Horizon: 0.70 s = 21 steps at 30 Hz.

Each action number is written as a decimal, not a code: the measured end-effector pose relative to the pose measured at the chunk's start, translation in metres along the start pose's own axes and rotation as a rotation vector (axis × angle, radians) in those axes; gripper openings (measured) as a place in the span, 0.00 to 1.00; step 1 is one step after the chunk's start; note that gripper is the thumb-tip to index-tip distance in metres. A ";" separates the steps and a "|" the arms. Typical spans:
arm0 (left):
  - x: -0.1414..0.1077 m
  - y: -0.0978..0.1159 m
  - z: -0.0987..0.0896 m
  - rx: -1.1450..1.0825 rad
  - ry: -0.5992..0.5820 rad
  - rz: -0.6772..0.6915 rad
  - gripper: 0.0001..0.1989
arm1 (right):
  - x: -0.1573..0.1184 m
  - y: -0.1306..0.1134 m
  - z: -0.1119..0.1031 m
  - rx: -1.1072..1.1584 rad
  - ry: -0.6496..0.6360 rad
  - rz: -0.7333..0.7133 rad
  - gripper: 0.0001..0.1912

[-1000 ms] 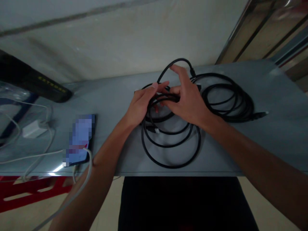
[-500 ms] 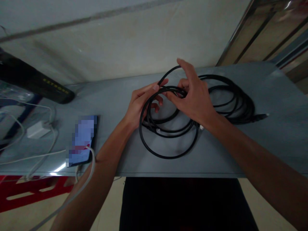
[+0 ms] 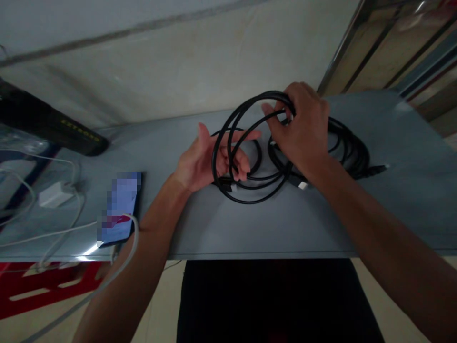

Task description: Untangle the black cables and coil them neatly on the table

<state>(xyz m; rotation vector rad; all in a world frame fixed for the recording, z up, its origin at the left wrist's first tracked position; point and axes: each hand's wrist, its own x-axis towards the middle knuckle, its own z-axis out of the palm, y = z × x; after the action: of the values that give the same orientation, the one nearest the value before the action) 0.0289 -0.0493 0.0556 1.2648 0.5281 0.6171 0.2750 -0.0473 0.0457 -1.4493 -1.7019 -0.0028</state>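
A black cable (image 3: 250, 202) lies in several loose loops over the grey table, partly lifted. My right hand (image 3: 305, 126) is closed round the top of the raised loops, thumb and fingers pinching the strands. My left hand (image 3: 210, 159) has its fingers apart, thumb up and palm turned toward the loops; strands cross in front of its fingers, and whether they touch cannot be made out. Below the right wrist a connector with a pale metal tip (image 3: 303, 185) rests on the table. Another dark connector (image 3: 225, 184) sits under the left fingers.
Farther right lies a second black coil (image 3: 357, 152) with its plug pointing right. To the left are a phone (image 3: 123, 205), a white adapter (image 3: 57, 193) with white cords, and a black cylinder (image 3: 85, 138). A wall stands behind the grey table (image 3: 285, 233).
My right hand has moved right, lifting the gathered loops upward. My left hand has let go of the strands and spread its fingers, shifting slightly left.
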 end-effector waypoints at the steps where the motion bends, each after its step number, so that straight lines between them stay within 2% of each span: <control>1: -0.001 0.001 0.000 -0.005 -0.032 -0.016 0.43 | 0.000 -0.001 -0.001 -0.017 -0.002 -0.002 0.09; 3: -0.003 0.001 0.001 -0.027 -0.015 -0.037 0.32 | -0.001 -0.002 -0.003 -0.056 0.005 -0.010 0.10; 5: -0.001 0.000 0.002 -0.079 0.079 -0.060 0.19 | -0.001 -0.002 -0.003 -0.087 0.001 -0.035 0.08; 7: 0.002 0.000 0.002 -0.148 0.182 -0.070 0.13 | 0.000 0.002 -0.001 -0.106 -0.007 -0.075 0.08; 10: 0.008 0.000 -0.001 -0.238 0.273 -0.044 0.16 | 0.002 0.010 0.004 -0.112 -0.002 -0.096 0.10; 15: 0.014 0.001 -0.006 -0.265 0.363 0.043 0.20 | 0.004 0.019 0.012 0.028 -0.116 -0.007 0.13; 18: 0.015 0.000 -0.008 -0.197 0.437 0.063 0.19 | 0.004 0.018 0.015 0.090 -0.032 -0.015 0.14; 21: 0.017 -0.002 -0.008 -0.203 0.436 0.091 0.19 | 0.001 0.009 0.012 0.138 0.056 -0.020 0.13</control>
<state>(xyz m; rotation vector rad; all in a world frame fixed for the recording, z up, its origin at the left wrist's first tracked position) 0.0362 -0.0327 0.0516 0.9665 0.7485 1.0084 0.2752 -0.0375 0.0345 -1.3185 -1.6381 0.0622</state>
